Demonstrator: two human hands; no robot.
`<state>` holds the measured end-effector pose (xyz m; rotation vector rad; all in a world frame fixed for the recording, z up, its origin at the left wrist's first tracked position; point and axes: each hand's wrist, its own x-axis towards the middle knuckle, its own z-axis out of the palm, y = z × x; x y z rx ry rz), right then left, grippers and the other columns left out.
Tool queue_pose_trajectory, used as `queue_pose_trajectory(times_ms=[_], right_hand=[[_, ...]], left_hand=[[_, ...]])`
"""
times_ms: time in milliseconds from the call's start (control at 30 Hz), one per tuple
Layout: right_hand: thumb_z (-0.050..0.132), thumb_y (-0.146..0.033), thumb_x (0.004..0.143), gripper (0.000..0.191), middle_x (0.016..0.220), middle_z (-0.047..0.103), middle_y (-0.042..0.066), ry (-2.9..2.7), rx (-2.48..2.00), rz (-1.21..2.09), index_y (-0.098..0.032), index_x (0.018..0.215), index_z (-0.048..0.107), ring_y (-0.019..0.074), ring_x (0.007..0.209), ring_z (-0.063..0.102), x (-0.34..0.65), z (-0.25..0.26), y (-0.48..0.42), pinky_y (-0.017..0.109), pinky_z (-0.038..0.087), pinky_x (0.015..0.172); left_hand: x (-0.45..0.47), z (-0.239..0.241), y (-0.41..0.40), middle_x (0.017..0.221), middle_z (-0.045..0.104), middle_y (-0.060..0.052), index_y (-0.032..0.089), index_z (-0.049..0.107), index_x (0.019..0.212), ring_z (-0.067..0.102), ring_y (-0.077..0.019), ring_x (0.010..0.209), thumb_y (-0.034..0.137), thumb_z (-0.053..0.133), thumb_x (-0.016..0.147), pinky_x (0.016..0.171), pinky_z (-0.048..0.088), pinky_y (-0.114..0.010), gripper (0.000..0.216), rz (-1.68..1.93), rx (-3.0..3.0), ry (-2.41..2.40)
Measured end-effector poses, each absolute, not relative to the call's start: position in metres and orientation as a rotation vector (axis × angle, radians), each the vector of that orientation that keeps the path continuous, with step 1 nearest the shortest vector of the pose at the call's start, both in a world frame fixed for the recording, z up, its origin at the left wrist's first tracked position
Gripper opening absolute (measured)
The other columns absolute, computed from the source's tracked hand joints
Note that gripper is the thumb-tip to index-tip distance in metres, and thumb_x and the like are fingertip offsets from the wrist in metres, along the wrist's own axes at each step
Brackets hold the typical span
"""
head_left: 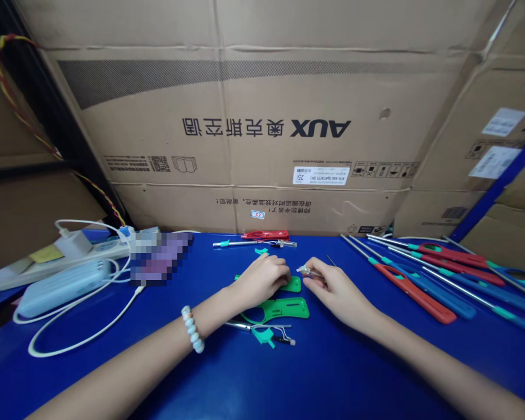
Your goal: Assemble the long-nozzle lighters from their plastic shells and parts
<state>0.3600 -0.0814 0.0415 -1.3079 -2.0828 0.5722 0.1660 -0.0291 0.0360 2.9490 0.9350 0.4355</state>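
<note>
My left hand (266,279), a beaded bracelet on its wrist, curls over a green plastic handle half (294,284); its fingertips are partly hidden against that piece. Just nearer me lies a second green handle half (284,309) with a round loop. My right hand (330,286) pinches a small clear-and-metallic piece (305,270), too small to name. A thin dark rod (330,261) shows behind its knuckles; whether the hand holds it I cannot tell. In front are a metal tube (240,326), a teal clip (263,336) and a small black part with white wires (284,340).
Behind my hands lie a red handle (266,235) and a metal rod with wires (231,244). Several red and blue handles with metal rods (413,291) spread on the right. A light-blue power bank (63,289), white cable (87,350) and power strip (100,255) occupy the left. Cardboard (262,146) stands behind.
</note>
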Motion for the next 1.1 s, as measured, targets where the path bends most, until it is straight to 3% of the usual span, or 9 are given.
queue_pose_trajectory(times_ms=[400, 500, 733, 867, 1100], right_hand=[[0.047, -0.021, 0.086, 0.009, 0.058, 0.041, -0.007, -2.14, -1.345, 0.532, -0.021, 0.078, 0.046, 0.0123, 0.052, 0.041, 0.36, 0.039, -0.079, 0.023, 0.029, 0.053], [0.049, -0.02, 0.085, 0.006, 0.059, 0.044, -0.006, -2.151, -1.368, 0.502, -0.021, 0.079, 0.049, 0.0131, 0.053, 0.043, 0.361, 0.038, -0.078, 0.024, 0.03, 0.054], [0.05, -0.02, 0.086, 0.002, 0.057, 0.042, -0.007, -2.176, -1.398, 0.49, -0.021, 0.084, 0.051, 0.0141, 0.053, 0.044, 0.362, 0.038, -0.078, 0.024, 0.029, 0.055], [0.047, -0.022, 0.089, 0.001, 0.056, 0.042, -0.008, -2.17, -1.394, 0.532, -0.022, 0.089, 0.046, 0.0142, 0.052, 0.045, 0.362, 0.038, -0.08, 0.024, 0.03, 0.053], [0.044, -0.024, 0.094, 0.013, 0.074, 0.055, -0.001, -2.222, -1.338, 0.542, -0.021, 0.081, 0.046, 0.0167, 0.069, 0.053, 0.356, 0.044, -0.087, 0.027, 0.039, 0.064]], left_hand=[[0.142, 0.043, -0.032, 0.086, 0.061, -0.001, 0.017, 0.064, 0.085, 0.057, -0.0179, 0.083, 0.01, 0.054, 0.089, 0.076, 0.038, -0.031, 0.013, 0.492, 2.869, 0.944], [0.138, 0.044, -0.031, 0.092, 0.06, -0.002, 0.018, 0.064, 0.092, 0.056, -0.0193, 0.089, 0.015, 0.058, 0.088, 0.08, 0.04, -0.032, 0.007, 0.491, 2.853, 0.941], [0.125, 0.049, -0.035, 0.106, 0.057, -0.004, 0.019, 0.059, 0.11, 0.053, -0.0207, 0.1, 0.019, 0.06, 0.088, 0.089, 0.041, -0.036, 0.021, 0.497, 2.789, 0.968], [0.11, 0.052, -0.048, 0.105, 0.057, -0.003, 0.02, 0.059, 0.105, 0.052, -0.0196, 0.099, 0.019, 0.056, 0.091, 0.09, 0.04, -0.037, 0.015, 0.509, 2.742, 0.976], [0.096, 0.06, -0.072, 0.09, 0.06, 0.001, 0.02, 0.062, 0.089, 0.056, -0.0152, 0.089, 0.017, 0.056, 0.091, 0.096, 0.033, -0.037, 0.007, 0.499, 2.603, 0.874]])
